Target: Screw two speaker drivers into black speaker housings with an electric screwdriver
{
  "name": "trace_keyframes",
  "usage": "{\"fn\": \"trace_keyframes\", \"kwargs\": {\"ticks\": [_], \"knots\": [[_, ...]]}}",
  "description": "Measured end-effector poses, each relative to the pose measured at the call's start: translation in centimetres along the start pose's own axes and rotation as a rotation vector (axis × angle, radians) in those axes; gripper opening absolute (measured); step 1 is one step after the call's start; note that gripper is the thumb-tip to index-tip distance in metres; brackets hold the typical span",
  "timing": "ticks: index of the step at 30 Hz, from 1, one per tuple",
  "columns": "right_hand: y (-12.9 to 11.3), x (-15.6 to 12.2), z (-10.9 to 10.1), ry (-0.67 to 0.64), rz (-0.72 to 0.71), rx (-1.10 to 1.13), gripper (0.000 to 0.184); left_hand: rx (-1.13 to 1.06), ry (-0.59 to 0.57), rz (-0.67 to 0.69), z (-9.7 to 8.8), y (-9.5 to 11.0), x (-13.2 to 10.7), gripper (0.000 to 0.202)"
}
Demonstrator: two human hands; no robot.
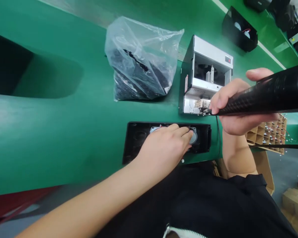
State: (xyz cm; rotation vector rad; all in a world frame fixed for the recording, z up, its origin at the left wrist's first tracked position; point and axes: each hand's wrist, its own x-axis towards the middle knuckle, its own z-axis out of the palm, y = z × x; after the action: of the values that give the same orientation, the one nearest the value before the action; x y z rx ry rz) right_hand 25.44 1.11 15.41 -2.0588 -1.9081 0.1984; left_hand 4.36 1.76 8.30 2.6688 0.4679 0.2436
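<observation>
A green table (89, 138) spreads beneath everything. On it, at the far side, stands a clear plastic bag (141, 59) with dark pieces inside. To the right of the bag sits a boxy machine (208, 82) with a silver front and dark sides. A long black tool (265, 91) slants in from the right edge, its narrow end at the lower front of the machine; whether the two touch cannot be told. A long black case (137, 138) lies open side up near the person, just in front of the machine and bag. A sectioned cardboard tray (258, 134) holding small wired parts is at the right, partly hidden by the right arm. Farther off, toward the upper right, lies another black case (238, 36).

The right hand (239, 123) is closed around the tool, the thumb lying along its upper side. The left hand (167, 142) reaches over the near case, fingers close together and bent down into it; their tips are hidden, so whether they pinch anything cannot be told. Beside those fingers a round grey speaker (193, 137) shows inside the case.
</observation>
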Motion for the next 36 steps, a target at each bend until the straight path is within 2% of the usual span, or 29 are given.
{"fn": "trace_keyframes", "kwargs": {"ticks": [3, 5, 7, 10, 13, 15, 17, 20, 23, 25, 27, 28, 32, 36], "knots": [[0.2, 0.1, 0.5, 0.199, 0.142, 0.009, 0.091, -0.013, 0.001, -0.022, 0.2, 0.0, 0.1, 0.011], [0.2, 0.0, 0.7, 0.191, 0.165, 0.014, 0.105, -0.010, -0.001, -0.026, 0.2, 0.0, 0.0, 0.011], [0.1, -0.1, 0.9, 0.189, 0.172, 0.053, 0.110, -0.009, 0.000, -0.028, 0.2, 0.0, 0.0, 0.012], [-0.2, -0.4, 0.6, 0.240, 0.168, 0.162, 0.102, -0.016, 0.004, -0.036, 0.1, -0.1, 0.1, 0.012], [0.0, -1.3, -0.8, 0.344, 0.171, 0.191, 0.099, -0.024, -0.012, -0.054, -0.1, -0.1, 0.2, 0.008], [0.5, -2.5, -1.9, 0.433, 0.122, 0.261, 0.095, -0.042, -0.028, -0.069, -0.2, -0.1, 0.2, 0.007], [1.4, -4.0, -2.7, 0.463, 0.047, 0.372, 0.089, -0.068, -0.037, -0.092, -0.2, -0.2, 0.1, 0.010], [2.7, -6.0, -1.5, 0.373, 0.025, 0.429, 0.086, -0.107, -0.009, -0.121, 0.2, -0.4, -0.3, 0.025], [3.8, -7.5, 1.9, 0.193, 0.032, 0.397, 0.092, -0.132, 0.026, -0.107, 0.6, -0.6, -0.8, 0.038], [4.5, -8.0, 4.3, 0.056, -0.001, 0.390, 0.102, -0.119, 0.025, -0.091, 0.6, -0.6, -0.9, 0.037], [5.2, -8.2, 6.2, -0.026, -0.018, 0.415, 0.109, -0.096, 0.012, -0.085, 0.6, -0.6, -0.8, 0.035], [5.5, -8.2, 6.8, -0.033, -0.013, 0.437, 0.109, -0.089, 0.006, -0.086, 0.5, -0.6, -0.8, 0.034], [6.4, -8.0, 8.1, 0.079, 0.018, 0.480, 0.103, -0.086, 0.008, -0.104, 0.4, -0.8, -0.7, 0.035], [6.4, -8.3, 8.4, -0.034, -0.055, 0.469, 0.113, -0.054, 0.007, -0.092, 0.3, -1.2, -1.0, 0.038]]}}
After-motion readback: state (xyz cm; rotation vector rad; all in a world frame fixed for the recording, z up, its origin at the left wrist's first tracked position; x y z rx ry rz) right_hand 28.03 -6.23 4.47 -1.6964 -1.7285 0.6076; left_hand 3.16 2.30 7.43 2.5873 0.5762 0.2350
